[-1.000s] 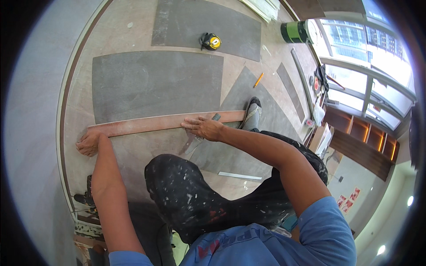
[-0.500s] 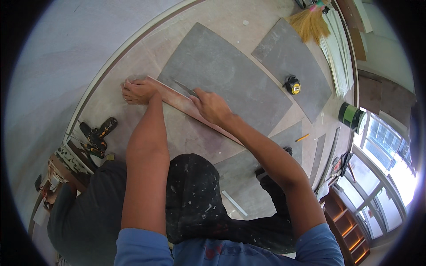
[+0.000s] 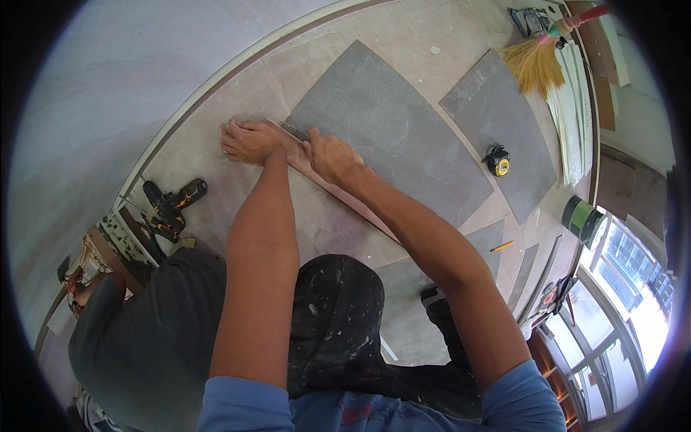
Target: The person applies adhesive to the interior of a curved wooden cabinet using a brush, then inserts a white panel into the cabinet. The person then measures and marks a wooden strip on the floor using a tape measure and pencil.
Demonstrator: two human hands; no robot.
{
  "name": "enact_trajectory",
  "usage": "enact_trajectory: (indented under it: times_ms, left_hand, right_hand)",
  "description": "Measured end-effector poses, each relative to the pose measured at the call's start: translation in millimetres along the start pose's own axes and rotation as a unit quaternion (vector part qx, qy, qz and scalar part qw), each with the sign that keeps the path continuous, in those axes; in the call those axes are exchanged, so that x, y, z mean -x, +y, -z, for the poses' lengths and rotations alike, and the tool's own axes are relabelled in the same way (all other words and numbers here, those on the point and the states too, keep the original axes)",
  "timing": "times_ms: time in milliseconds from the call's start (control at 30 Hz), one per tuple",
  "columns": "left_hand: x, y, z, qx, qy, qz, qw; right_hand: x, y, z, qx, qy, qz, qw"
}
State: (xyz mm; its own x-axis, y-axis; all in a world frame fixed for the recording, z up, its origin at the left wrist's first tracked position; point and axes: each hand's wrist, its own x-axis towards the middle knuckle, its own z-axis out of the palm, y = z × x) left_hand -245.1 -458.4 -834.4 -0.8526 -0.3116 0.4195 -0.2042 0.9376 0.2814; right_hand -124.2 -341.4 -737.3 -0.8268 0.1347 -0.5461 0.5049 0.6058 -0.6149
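Note:
My left hand (image 3: pixel 250 142) is closed round the far-left end of a long, narrow pinkish strip (image 3: pixel 301 163), which slants down to the right above the floor. My right hand (image 3: pixel 334 157) grips a flat, narrow grey metal tool (image 3: pixel 294 132), file- or blade-like; its exact kind is hard to make out. The tool lies against the strip's upper edge, its tip close to my left hand. Just beyond is a large grey tile (image 3: pixel 403 129) on the floor. My knee is beneath the strip's lower side, and my right forearm hides part of its right end.
A tape measure (image 3: pixel 497 161) rests on a second grey tile (image 3: pixel 497 108). A cordless drill (image 3: pixel 171 204) lies left. Rightward are a pencil (image 3: pixel 502 246), a green-black container (image 3: pixel 581 221) and a broom (image 3: pixel 534 63). Another person in grey (image 3: pixel 155 324) crouches at lower left.
My right hand and the tool have slid along the strip toward my left hand. The tool now lies flatter against the edge. The whole view has shifted, so the surroundings appear farther right.

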Motion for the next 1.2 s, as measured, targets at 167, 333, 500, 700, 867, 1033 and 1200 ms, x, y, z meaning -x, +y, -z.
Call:
enact_trajectory:
  times_ms: [167, 333, 500, 700, 867, 1033, 1200]
  left_hand:
    - [2.0, 4.5, -1.9, -0.005, -0.009, 0.001, 1.000]
    - [-1.2, 0.1, -4.4, -0.010, 0.017, -0.004, 1.000]
    - [-3.1, 10.4, 9.6, 0.007, -0.053, 0.024, 0.998]
    - [-2.4, 4.3, 0.3, 0.014, -0.036, 0.012, 0.999]
    - [-2.6, 7.8, 4.3, -0.004, -0.034, 0.015, 0.999]
    - [-1.5, 7.4, 4.9, 0.000, -0.041, 0.023, 0.999]
    - [-1.1, -1.1, 0.0, -0.001, -0.022, 0.009, 1.000]
  right_hand:
    - [-2.8, -3.6, -6.5, 0.022, -0.003, -0.016, 1.000]
    - [44.6, 24.1, -12.1, 0.094, -0.026, -0.037, 0.995]
    - [224.1, 149.0, -30.7, 0.109, -0.046, -0.111, 0.987]
    - [261.7, 165.5, 18.5, 0.148, -0.139, -0.151, 0.967]
    - [129.6, 73.1, 34.5, 0.046, -0.026, -0.111, 0.992]
    - [30.3, 17.8, 16.1, 0.028, -0.013, -0.016, 0.999]
    - [4.4, -2.6, 2.7, 0.010, -0.011, -0.003, 1.000]
